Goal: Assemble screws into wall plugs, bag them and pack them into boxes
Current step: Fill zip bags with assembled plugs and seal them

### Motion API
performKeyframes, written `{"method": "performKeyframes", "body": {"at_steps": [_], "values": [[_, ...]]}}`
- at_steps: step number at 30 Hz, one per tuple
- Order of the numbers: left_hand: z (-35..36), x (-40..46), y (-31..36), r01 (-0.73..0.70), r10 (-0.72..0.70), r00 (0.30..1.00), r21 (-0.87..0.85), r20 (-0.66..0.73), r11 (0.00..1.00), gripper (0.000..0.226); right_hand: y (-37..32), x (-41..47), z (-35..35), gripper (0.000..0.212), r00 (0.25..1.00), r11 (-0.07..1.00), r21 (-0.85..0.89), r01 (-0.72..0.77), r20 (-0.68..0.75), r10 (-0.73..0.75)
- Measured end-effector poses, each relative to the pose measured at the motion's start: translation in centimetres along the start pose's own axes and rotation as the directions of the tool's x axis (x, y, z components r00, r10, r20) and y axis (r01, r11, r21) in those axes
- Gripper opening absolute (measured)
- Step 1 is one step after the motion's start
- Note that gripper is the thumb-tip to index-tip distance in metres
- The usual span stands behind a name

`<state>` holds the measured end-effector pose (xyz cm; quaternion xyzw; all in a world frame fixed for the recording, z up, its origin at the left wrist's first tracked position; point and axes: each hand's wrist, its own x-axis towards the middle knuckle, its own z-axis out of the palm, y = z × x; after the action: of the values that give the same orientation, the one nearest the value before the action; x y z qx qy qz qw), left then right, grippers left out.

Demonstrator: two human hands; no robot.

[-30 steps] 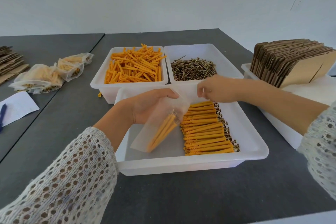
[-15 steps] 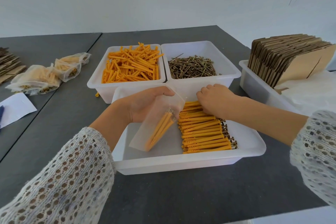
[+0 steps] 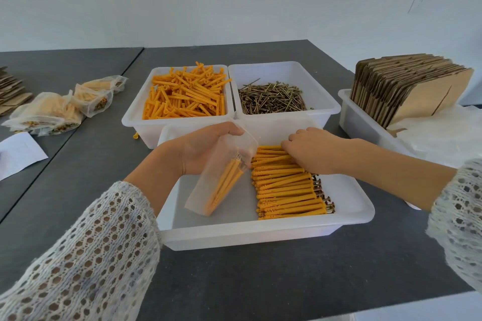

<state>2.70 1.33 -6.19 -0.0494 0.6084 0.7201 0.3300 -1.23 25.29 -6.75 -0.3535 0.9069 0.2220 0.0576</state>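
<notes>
**Bagging assembled plugs from the near tray**

The left hand (image 3: 200,148) grips the mouth of a clear plastic bag (image 3: 221,177), fingers and thumb curled round its upper edge. The bag hangs tilted over the near white tray (image 3: 260,232), mouth up and far, bottom down and toward the near left. A small bundle of assembled plugs (image 3: 224,187) sits inside, long axes along the bag's slant, screw heads up toward the mouth.

The right hand (image 3: 313,150) lies knuckles-up on the far end of the row of assembled plugs (image 3: 284,190) in the same tray. Its fingertips are hidden against the plugs, so I cannot tell whether they already pinch any.

The row lies flat, each piece running left to right, orange tips left and screw heads right.

To do this step well, I would gather a few pieces from the far end without disturbing the rest, turn them tip-first, and keep the bag mouth held wide and close by so the tips slide down beside those already inside.

Loose orange wall plugs (image 3: 182,96) and loose screws (image 3: 271,98) fill the two far bins.
</notes>
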Motion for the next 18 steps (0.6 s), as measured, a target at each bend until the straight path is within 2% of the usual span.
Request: {"method": "performKeyframes", "body": {"at_steps": [5, 8, 10, 14, 18], "values": [[0.0, 0.0, 0.1, -0.004, 0.005, 1.000, 0.017, -0.012, 1.000, 0.041, 1.0, -0.4, -2.1, 0.020, 0.997, 0.980, 0.181, -0.082, 0.015, 0.080], [-0.2, 0.0, 0.0, -0.010, 0.010, 1.000, 0.029, -0.027, 1.000, 0.037, 2.6, -0.8, -4.3, 0.012, 0.994, 0.956, 0.277, -0.100, 0.073, 0.083], [-0.1, 0.0, -0.1, -0.019, 0.021, 0.999, 0.053, -0.034, 0.998, 0.038, 3.7, -1.0, -5.9, 0.010, 0.995, 0.932, 0.348, -0.100, 0.060, 0.084], [0.2, -0.2, -0.1, -0.035, 0.035, 0.999, 0.076, -0.002, 0.997, 0.042, 3.9, -0.8, -8.0, 0.016, 0.999, 0.920, 0.388, -0.047, 0.003, 0.050], [0.6, -0.4, -0.1, -0.057, 0.048, 0.991, 0.069, 0.128, 0.996, 0.038, 1.3, 0.3, -9.1, 0.016, 0.997, 0.908, 0.412, 0.080, -0.048, -0.066]]}}
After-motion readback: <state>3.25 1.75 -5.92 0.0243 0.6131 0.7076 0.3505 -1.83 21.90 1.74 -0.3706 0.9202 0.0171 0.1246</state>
